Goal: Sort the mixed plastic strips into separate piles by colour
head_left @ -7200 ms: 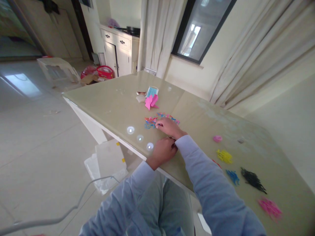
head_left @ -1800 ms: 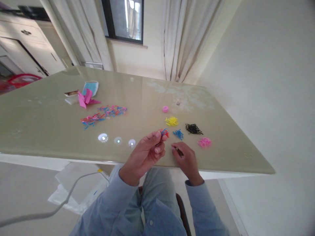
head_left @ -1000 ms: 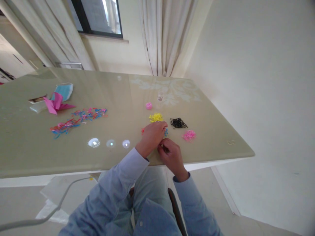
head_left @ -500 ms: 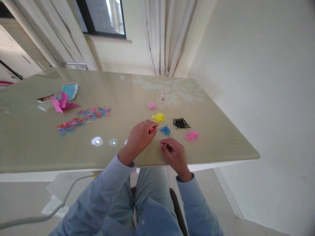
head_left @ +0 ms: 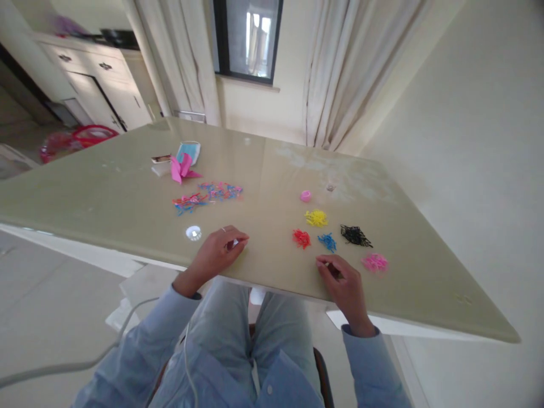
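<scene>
My left hand [head_left: 221,249] is over the near part of the table, thumb and fingertips pinched together. Anything between them is too small to tell. It lies between the mixed heap of small coloured bands [head_left: 189,202] and the red pile [head_left: 301,238]. My right hand [head_left: 345,282] rests by the front edge, its fingers curled to the thumb, and I cannot see whether they hold anything. Just beyond it is a blue pile [head_left: 327,242]. Yellow [head_left: 316,218], black [head_left: 356,235] and pink [head_left: 374,262] piles lie around that one.
A second mixed heap [head_left: 221,191] is on the left of the glossy table [head_left: 272,170]. Behind it lie a pink folded-paper piece [head_left: 182,169], a blue face mask [head_left: 189,150] and a small card [head_left: 161,159]. A small pink round object [head_left: 305,196] stands beyond the yellow pile.
My left hand has moved left, away from the red pile, which now shows uncovered. My right hand keeps its pinched pose near the blue pile. The view has turned left.
</scene>
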A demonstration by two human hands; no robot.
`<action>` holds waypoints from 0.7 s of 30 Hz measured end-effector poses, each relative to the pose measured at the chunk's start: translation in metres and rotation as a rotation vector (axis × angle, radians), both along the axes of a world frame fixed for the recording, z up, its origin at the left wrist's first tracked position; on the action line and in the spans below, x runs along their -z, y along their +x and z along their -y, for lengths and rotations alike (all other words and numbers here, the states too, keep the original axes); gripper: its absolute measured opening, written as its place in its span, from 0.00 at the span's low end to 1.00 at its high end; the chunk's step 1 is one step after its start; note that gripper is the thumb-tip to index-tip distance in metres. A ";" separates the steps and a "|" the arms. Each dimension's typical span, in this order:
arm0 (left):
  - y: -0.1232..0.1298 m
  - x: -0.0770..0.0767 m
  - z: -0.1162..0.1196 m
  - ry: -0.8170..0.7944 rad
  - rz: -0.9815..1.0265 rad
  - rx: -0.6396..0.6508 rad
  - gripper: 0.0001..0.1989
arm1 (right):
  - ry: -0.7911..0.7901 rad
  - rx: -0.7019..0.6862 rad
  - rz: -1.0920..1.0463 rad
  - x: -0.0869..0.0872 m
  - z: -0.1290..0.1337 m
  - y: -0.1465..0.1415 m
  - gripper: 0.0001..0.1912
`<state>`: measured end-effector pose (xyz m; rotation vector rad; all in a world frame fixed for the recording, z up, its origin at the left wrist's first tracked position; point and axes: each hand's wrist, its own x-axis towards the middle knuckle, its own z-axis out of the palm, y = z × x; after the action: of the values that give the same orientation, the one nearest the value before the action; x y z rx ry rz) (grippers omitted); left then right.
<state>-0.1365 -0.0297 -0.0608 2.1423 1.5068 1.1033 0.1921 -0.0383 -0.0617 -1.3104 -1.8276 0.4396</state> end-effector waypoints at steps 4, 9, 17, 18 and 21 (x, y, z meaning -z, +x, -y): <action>-0.015 0.006 0.005 -0.046 0.079 0.000 0.07 | -0.056 0.010 -0.060 -0.003 -0.003 -0.009 0.09; -0.008 0.008 0.017 -0.025 -0.003 -0.020 0.07 | -0.068 -0.169 -0.130 -0.021 -0.010 -0.065 0.08; -0.001 0.008 0.025 0.004 -0.245 -0.074 0.08 | -0.100 -0.607 0.015 -0.062 -0.063 -0.213 0.11; -0.002 0.007 0.025 0.001 -0.255 -0.054 0.08 | -0.092 -0.640 0.046 -0.062 -0.073 -0.232 0.12; -0.005 0.004 0.025 -0.021 -0.286 -0.021 0.08 | -0.053 -0.765 0.259 -0.054 -0.098 -0.284 0.14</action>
<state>-0.1416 -0.0542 -0.0649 2.3536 1.6544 0.8081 -0.0917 0.0602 -0.0073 -0.6709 -2.5292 0.7431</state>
